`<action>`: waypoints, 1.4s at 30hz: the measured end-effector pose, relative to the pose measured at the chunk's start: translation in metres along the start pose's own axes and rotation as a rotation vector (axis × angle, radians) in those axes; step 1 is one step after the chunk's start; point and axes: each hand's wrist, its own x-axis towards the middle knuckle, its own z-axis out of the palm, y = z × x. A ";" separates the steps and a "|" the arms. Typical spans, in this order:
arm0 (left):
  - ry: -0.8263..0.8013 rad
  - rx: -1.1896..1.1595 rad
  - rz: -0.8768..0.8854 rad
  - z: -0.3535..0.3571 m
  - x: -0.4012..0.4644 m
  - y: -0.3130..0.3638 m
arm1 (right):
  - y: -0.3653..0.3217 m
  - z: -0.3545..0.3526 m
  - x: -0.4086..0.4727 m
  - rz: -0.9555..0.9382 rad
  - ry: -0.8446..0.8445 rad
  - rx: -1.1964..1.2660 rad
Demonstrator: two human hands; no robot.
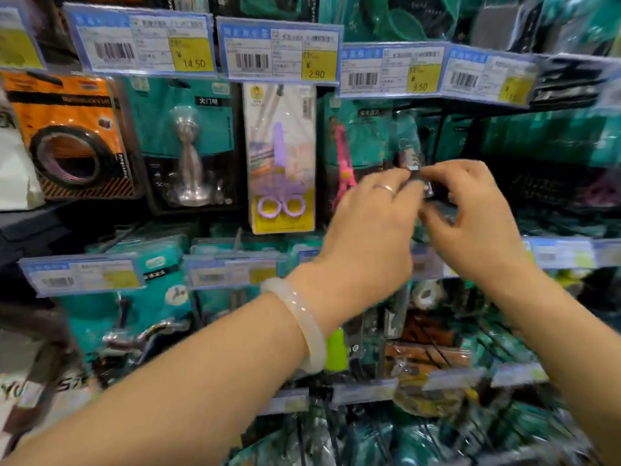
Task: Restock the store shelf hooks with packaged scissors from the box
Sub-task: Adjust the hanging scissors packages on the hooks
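The shelf wall (470, 136) is hanging nearly full — a purple scissors pack (281, 156) and a pink scissors pack (342, 163) are already sitting on hooks. Both hands are working together at the next hook: the left hand (369, 227) and right hand (477, 213) are pinching a small blurred teal package (408, 146), probably scissors, threading it on. No box is showing — remaining stock cannot be judged.

Your left hand (369, 227) hides pink scissors pack (346, 163) lower half; item pinched between fingertips blurred, unidentifiable.
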 end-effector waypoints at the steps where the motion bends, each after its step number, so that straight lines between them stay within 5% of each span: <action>1: -0.099 -0.017 0.026 0.016 0.002 0.019 | 0.015 -0.012 -0.011 0.037 -0.020 -0.062; 6: -0.556 0.047 0.100 0.092 0.008 0.101 | 0.115 -0.072 -0.083 0.300 -0.220 -0.424; 10: -0.743 0.049 0.216 0.162 0.001 0.176 | 0.186 -0.125 -0.158 0.555 -0.499 -0.669; 14: -0.886 -0.008 0.329 0.231 -0.006 0.263 | 0.242 -0.177 -0.235 0.819 -0.608 -0.735; 24: -0.990 -0.175 0.560 0.350 -0.006 0.454 | 0.336 -0.321 -0.357 1.201 -0.546 -0.774; 31: -1.064 -0.207 0.656 0.427 0.016 0.531 | 0.409 -0.362 -0.389 1.300 -0.539 -0.757; 42: -1.088 -0.269 0.631 0.630 0.148 0.630 | 0.646 -0.427 -0.359 1.389 -0.552 -0.723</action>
